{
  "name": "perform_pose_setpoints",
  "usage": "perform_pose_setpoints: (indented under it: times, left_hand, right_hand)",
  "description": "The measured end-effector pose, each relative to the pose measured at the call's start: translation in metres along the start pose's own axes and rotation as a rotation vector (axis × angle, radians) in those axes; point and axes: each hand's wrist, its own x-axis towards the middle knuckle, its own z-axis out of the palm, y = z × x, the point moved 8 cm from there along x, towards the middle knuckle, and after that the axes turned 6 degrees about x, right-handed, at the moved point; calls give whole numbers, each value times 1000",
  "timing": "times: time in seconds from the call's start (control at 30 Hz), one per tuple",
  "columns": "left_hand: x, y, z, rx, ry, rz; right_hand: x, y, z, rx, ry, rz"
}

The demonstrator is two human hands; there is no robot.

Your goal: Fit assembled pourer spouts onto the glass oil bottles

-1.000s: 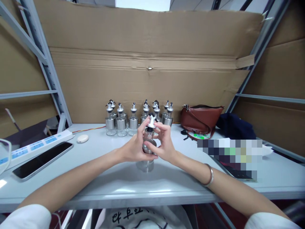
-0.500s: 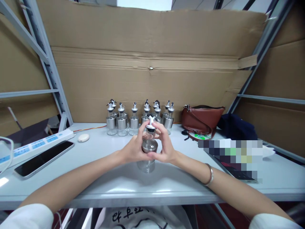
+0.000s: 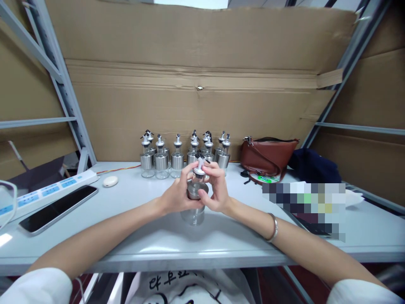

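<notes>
A glass oil bottle (image 3: 193,217) with a steel band and a white pour spout stands upright near the front of the table, between my hands. My left hand (image 3: 179,195) is wrapped around its left side, fingertips up by the spout. From the right, my right hand (image 3: 217,190) grips the same bottle, its index finger at the spout's collar and its thumb against the steel band. Black flaps show on top of the spout. Fingers hide part of the band and neck.
Behind, several matching oil bottles (image 3: 161,161) stand by the cardboard wall (image 3: 196,112). A brown handbag (image 3: 268,158) and dark cloth (image 3: 313,166) lie at right, near a blurred-out patch. At left are a power strip (image 3: 50,192), a phone (image 3: 60,209) and a white round case (image 3: 110,181).
My right thumb has risen from the band's lower edge onto its upper part. The spout has turned, so its black flaps now show more. The bottle stays in about the same place.
</notes>
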Motion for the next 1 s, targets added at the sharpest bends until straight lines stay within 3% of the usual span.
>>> perform_pose_setpoints:
  times: [0.23,0.4,0.5,0.63,0.73,0.83,1.0]
  left_hand:
    - [-2,0,3,-38,17,17]
    - [-20,-12,-3,3,52,-109]
    - [-33,-36,-18,175,69,-226]
    - [-40,-63,-27,477,-7,-271]
    - [-40,-68,-24,661,-71,-243]
    - [-38,-63,-18,758,-136,-205]
    - [-37,-61,-11,750,-228,-212]
  right_hand:
    - [-1,1,0,-69,8,-16]
    - [6,-2,12,-145,-157,-58]
    - [13,0,16,-262,-275,-29]
    - [17,8,6,-364,-240,24]
    - [16,14,4,-418,-239,10]
    - [12,28,6,-465,-291,84]
    - [-10,61,20,-398,-470,328]
